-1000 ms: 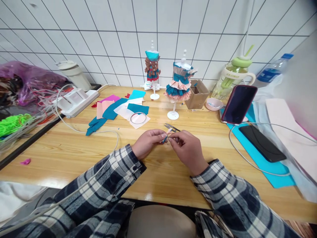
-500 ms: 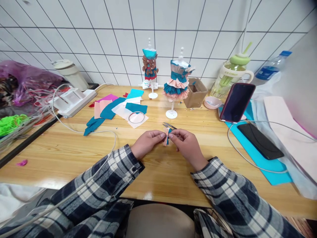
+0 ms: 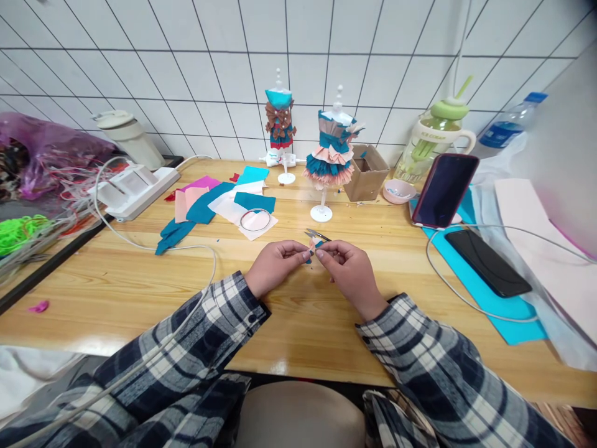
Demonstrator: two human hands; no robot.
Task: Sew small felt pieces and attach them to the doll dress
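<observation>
Between my fingertips is a small pink and teal crepe paper piece [image 3: 313, 245], mostly covered by the fingers. My left hand [image 3: 278, 266] pinches it from the left, thumb against forefinger. From the right, my right hand [image 3: 351, 271] pinches its other side. Just behind the fingertips, thread snips [image 3: 313, 234] lie on the table with their blades pointing left. Farther back stands a mini dress form [image 3: 330, 155] in a ruffled pink and teal paper dress. Left of it is a second dress form [image 3: 280, 124] with brown bows.
Coloured paper sheets [image 3: 200, 205] and a wire ring [image 3: 255, 219] lie to the left. A power strip [image 3: 140, 193] trails a white cable. On the right are a cardboard box [image 3: 368, 177], pink bowl [image 3: 398, 191], propped phone [image 3: 445, 190], flat phone [image 3: 487, 262] and drink jug [image 3: 433, 143].
The paper piece has turned between my fingertips; its strips no longer hang down below the thumbs, and less of it shows. Both hands stay nearly in place. The view shifts slightly.
</observation>
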